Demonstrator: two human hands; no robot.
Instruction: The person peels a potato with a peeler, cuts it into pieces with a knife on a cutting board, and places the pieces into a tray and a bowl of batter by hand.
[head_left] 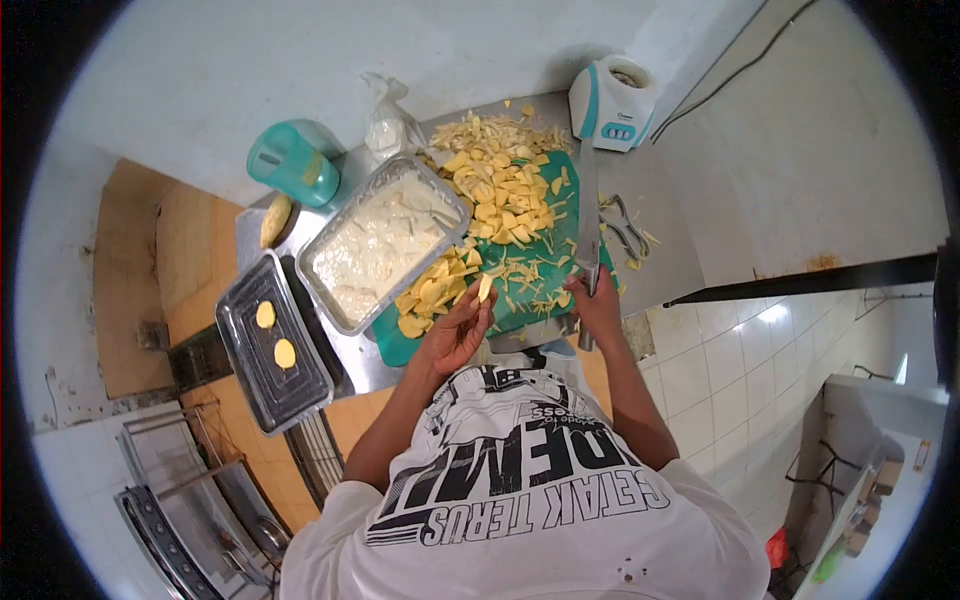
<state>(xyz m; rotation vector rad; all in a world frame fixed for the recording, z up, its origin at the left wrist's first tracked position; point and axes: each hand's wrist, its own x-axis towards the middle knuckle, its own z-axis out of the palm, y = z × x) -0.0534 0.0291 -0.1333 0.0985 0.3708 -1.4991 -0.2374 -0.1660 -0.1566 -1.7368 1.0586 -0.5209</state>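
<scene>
My left hand [458,332] pinches a yellow slice [486,289], apparently sweet potato, at the front of the green cutting board [397,348]. In my right hand [602,303] is a large knife [588,205], its long blade pointing away from me along the board's right edge. Many cut yellow slices [510,200] are heaped on the board, with a second heap [432,293] beside my left hand. Thin shreds and trimmings [525,275] lie scattered between my hands. Behind the slices is a pile of pale peelings [490,133].
A metal tray of white batter [360,255] stands left of the board. Further left, a dark tray [240,335] holds two yellow slices. A teal jug [297,165], a whole tuber [275,222] and a plastic bag [386,130] stand behind. A peeler [625,228] and blender base [612,105] are at right.
</scene>
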